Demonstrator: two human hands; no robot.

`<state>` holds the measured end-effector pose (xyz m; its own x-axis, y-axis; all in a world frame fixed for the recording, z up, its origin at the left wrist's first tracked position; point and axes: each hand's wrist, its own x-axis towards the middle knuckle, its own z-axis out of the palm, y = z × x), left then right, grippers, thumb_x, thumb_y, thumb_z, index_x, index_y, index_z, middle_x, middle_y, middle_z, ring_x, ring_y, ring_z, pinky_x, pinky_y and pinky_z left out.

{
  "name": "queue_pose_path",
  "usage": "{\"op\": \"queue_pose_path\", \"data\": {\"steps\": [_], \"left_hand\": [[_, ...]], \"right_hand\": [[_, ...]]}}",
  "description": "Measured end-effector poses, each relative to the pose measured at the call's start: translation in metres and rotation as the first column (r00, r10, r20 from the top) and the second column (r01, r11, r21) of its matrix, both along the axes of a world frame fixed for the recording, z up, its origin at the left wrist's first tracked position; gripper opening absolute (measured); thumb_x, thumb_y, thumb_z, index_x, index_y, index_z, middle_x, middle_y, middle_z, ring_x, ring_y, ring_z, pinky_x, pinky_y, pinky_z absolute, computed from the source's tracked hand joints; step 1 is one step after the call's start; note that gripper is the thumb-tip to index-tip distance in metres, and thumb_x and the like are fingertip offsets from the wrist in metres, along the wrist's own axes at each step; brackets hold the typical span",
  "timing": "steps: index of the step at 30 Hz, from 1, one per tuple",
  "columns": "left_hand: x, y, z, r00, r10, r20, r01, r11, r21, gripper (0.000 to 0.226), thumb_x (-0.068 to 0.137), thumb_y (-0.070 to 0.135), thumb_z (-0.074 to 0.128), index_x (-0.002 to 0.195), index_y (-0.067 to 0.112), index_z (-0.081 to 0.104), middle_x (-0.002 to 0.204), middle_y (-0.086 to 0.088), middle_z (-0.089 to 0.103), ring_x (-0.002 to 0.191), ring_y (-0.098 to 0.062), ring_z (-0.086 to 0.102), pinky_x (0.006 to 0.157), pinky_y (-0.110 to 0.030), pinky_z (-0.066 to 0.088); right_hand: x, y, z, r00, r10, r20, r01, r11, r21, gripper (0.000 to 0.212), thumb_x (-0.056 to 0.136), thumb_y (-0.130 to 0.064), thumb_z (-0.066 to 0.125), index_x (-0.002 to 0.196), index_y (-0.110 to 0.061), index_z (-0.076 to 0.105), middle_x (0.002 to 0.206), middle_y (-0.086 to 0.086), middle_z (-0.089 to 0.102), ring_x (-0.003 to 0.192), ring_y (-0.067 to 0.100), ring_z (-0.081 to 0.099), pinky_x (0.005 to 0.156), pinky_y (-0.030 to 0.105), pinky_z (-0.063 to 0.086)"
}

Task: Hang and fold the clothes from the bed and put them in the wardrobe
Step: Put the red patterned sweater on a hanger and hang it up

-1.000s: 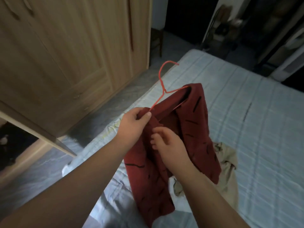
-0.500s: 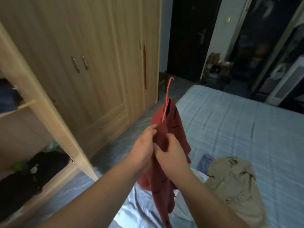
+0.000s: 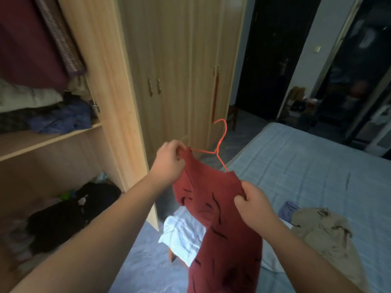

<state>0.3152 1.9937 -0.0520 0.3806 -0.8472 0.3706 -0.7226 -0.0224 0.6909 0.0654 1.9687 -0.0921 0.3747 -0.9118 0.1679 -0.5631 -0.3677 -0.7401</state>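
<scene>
A dark red garment (image 3: 213,210) with black dashes hangs on a thin red wire hanger (image 3: 220,142), held up between the bed and the wardrobe. My left hand (image 3: 169,161) pinches the garment's left shoulder at the hanger's end. Lower and to the right, my right hand (image 3: 254,201) grips the other shoulder. The hanger's hook points up, free of any rail. The open wardrobe (image 3: 110,81) stands at the left, with clothes on its shelf. A beige garment (image 3: 323,231) and a small blue cloth (image 3: 288,210) lie on the bed (image 3: 296,166).
The wardrobe's open door edge (image 3: 118,115) stands just left of my left hand. Dark clothes (image 3: 69,214) are piled in its lower compartment. Closed wardrobe doors (image 3: 175,70) are behind the hanger. A dark doorway (image 3: 270,60) and cluttered shelves are at the far right.
My view has turned left and up towards the open wardrobe. My hands have moved apart, spreading the red garment's shoulders along the hanger, which now faces me broadside.
</scene>
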Motion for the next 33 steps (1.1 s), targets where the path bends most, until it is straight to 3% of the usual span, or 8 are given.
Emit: {"op": "queue_pose_path", "data": {"steps": [4,10,13,16,20,26,28,33], "left_hand": [[0.066,0.047,0.006,0.995,0.050,0.088,-0.065,0.984,0.169,0.066,0.081,0.003,0.059,0.144,0.016,0.044,0.139,-0.013,0.040,0.134,-0.029,0.035,0.107,-0.025,0.025],[0.133,0.098,0.017,0.973,-0.027,0.228,-0.052,0.941,0.335,0.083,0.088,0.019,0.067,0.156,0.028,0.021,0.162,-0.015,0.020,0.151,-0.032,0.010,0.122,-0.041,0.013],[0.149,0.119,0.034,0.955,-0.016,0.295,-0.085,0.941,0.327,0.073,0.092,0.029,0.066,0.155,0.021,0.029,0.156,-0.014,0.034,0.148,-0.032,0.022,0.119,-0.035,0.017],[0.171,0.145,0.052,0.937,0.034,0.346,-0.142,0.945,0.294,0.036,0.096,0.031,0.060,0.129,0.016,0.056,0.120,-0.008,0.064,0.116,-0.027,0.057,0.093,-0.031,0.040],[0.205,0.179,0.064,0.920,0.130,0.370,-0.229,0.944,0.238,0.017,0.099,0.028,0.055,0.094,0.011,0.056,0.089,-0.006,0.064,0.090,-0.029,0.061,0.075,-0.039,0.043],[0.248,0.215,0.086,0.834,0.295,0.466,-0.434,0.873,0.223,0.014,0.102,0.027,0.049,0.092,0.018,0.045,0.098,-0.013,0.064,0.095,-0.034,0.059,0.067,-0.034,0.028],[0.267,0.225,0.104,0.816,0.296,0.496,-0.477,0.830,0.289,0.015,0.103,0.027,0.047,0.094,0.015,0.048,0.101,-0.014,0.064,0.097,-0.034,0.059,0.068,-0.034,0.029],[0.309,0.251,0.170,0.851,0.229,0.473,-0.436,0.810,0.392,0.014,0.104,0.026,0.046,0.103,0.016,0.057,0.097,0.003,0.062,0.093,-0.017,0.059,0.078,-0.029,0.039]], "right_hand": [[0.011,0.001,0.023,0.989,0.147,0.015,-0.148,0.986,0.072,0.024,0.081,0.008,0.052,0.090,-0.009,0.067,0.078,0.010,0.069,0.064,0.017,0.059,0.064,0.033,0.047],[0.046,0.004,0.069,0.917,0.357,0.180,-0.388,0.902,0.189,0.046,0.080,0.016,0.047,0.093,-0.020,0.073,0.087,0.001,0.075,0.074,0.011,0.066,0.069,0.027,0.052],[0.069,0.004,0.089,0.875,0.438,0.206,-0.477,0.854,0.208,0.050,0.080,0.022,0.041,0.093,-0.014,0.073,0.081,0.002,0.073,0.070,0.011,0.064,0.062,0.023,0.049],[0.095,-0.003,0.107,0.841,0.517,0.160,-0.540,0.819,0.194,0.049,0.080,0.024,0.038,0.097,-0.007,0.072,0.078,0.001,0.071,0.068,0.010,0.062,0.058,0.020,0.047],[0.154,-0.025,0.118,0.793,0.585,-0.168,-0.585,0.809,0.055,0.033,0.084,0.013,0.046,0.094,-0.008,0.070,0.084,0.005,0.073,0.074,0.014,0.065,0.068,0.034,0.049],[0.266,-0.023,0.116,0.727,0.590,-0.351,-0.657,0.747,-0.106,0.042,0.092,-0.035,0.045,0.131,-0.021,0.054,0.127,0.004,0.063,0.117,0.021,0.058,0.098,0.035,0.045],[0.298,-0.020,0.122,0.732,0.583,-0.352,-0.675,0.690,-0.261,0.047,0.093,-0.052,0.043,0.126,-0.021,0.054,0.118,0.008,0.067,0.111,0.028,0.062,0.090,0.041,0.050],[0.395,-0.043,0.156,0.746,0.594,-0.300,-0.646,0.538,-0.542,0.033,0.096,-0.049,0.040,0.099,-0.020,0.056,0.094,0.012,0.069,0.094,0.039,0.064,0.073,0.046,0.051]]}}
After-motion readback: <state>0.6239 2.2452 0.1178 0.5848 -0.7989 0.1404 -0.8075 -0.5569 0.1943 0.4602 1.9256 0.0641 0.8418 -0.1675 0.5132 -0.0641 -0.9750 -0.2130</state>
